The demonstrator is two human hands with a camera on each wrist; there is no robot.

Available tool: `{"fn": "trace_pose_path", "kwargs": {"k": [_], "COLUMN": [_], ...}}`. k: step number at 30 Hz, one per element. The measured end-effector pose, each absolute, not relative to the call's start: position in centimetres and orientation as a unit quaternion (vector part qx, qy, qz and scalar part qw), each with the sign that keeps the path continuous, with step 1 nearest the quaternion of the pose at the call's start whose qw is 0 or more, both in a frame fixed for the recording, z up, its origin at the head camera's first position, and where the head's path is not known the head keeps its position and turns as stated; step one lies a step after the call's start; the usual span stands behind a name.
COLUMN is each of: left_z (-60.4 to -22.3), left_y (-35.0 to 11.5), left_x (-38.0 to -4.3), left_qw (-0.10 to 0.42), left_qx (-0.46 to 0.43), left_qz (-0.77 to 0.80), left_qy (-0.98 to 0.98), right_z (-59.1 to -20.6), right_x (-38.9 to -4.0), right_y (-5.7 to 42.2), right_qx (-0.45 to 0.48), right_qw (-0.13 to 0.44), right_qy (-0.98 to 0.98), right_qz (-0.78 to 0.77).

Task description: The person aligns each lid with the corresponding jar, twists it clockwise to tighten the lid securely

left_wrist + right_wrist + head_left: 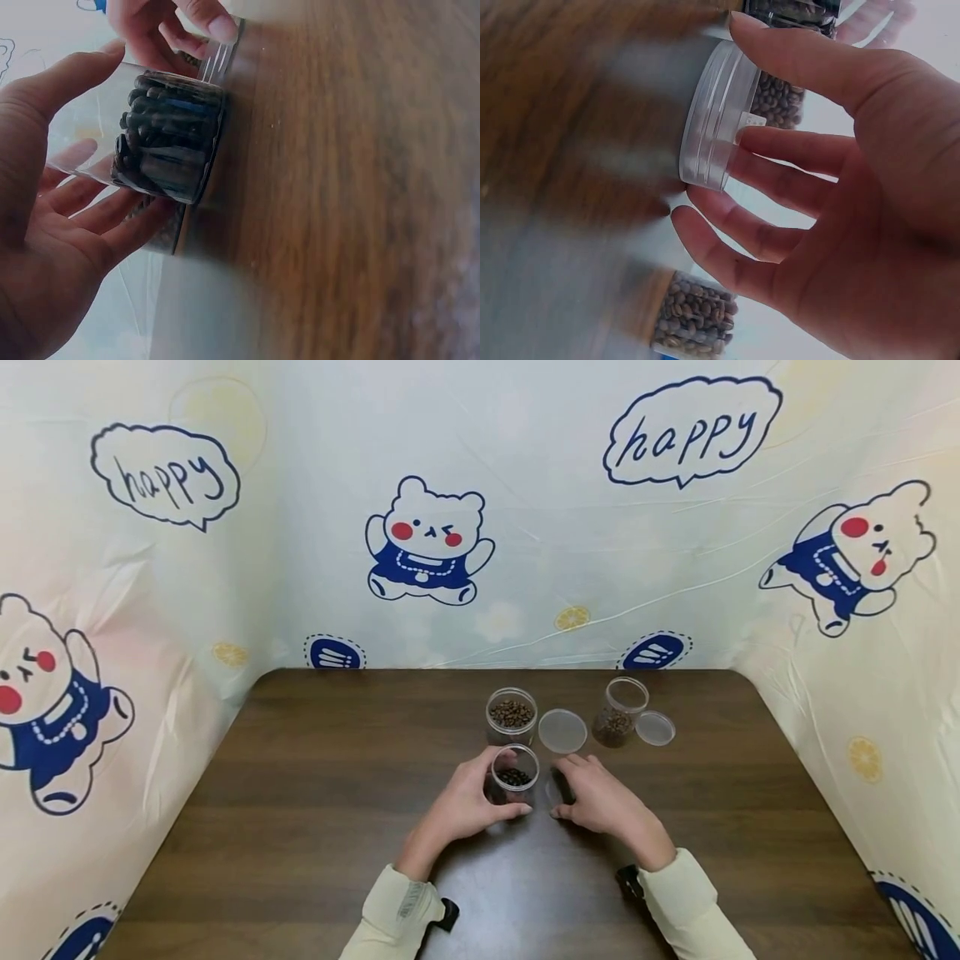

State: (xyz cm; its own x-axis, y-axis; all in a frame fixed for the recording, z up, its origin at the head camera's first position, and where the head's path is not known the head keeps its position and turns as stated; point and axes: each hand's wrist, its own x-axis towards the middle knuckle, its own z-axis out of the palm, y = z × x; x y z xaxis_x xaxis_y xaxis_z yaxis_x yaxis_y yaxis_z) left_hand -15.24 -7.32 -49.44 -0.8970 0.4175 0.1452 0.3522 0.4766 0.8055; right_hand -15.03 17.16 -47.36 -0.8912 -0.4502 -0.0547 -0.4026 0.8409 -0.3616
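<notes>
nearest are 2 pale cream cloth sleeves [397, 910], each with a black strap [447, 916] at the wrist. the left hand [474, 797] holds a clear round plastic jar of near-black beans [515, 770], which stands upright and is the landmark here; its thumb and fingers wrap both sides. just right of that jar, the right hand [603, 797] has its thumb and fingers curled about a clear, ridged, round plastic lid [718, 116], low at the brown wood-grain table [322, 810]. as things stand, all 3 jars are uncapped with beans inside and 3 lids are off; no jar is closed, so any capping appears undone. close behind the landmark jar, a clear jar of brown beans [512, 714] limits room there; whether they touch i cannot tell. behind and right of it lie a translucent flat disc lid [562, 732], then a clear jar of lighter brown beans [619, 713] and a second translucent disc lid [656, 728]. farthest behind it hangs a pastel cloth printed with bears [510, 593].
</notes>
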Motion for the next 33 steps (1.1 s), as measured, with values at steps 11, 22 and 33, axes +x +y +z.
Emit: {"fn": "trace_pose_path", "kwargs": {"k": [11, 22, 33], "left_z": [-49.6, -49.8, -49.7], "left_y": [-7.1, -7.1, -7.1], "left_x": [-15.2, -15.2, -15.1], "left_qw": [0.032, 0.040, 0.046], "left_qx": [0.224, 0.228, 0.224], "left_qz": [0.461, 0.465, 0.462], "left_qy": [0.858, 0.855, 0.857], "right_z": [-47.3, -47.5, -47.1], "right_x": [-15.1, -15.2, -15.6], "right_y": [17.6, 18.5, 18.7], "right_qx": [-0.220, -0.190, -0.224], "right_qw": [0.082, 0.099, 0.080], "right_qy": [0.955, 0.956, 0.946], "right_qz": [-0.178, -0.199, -0.219]}}
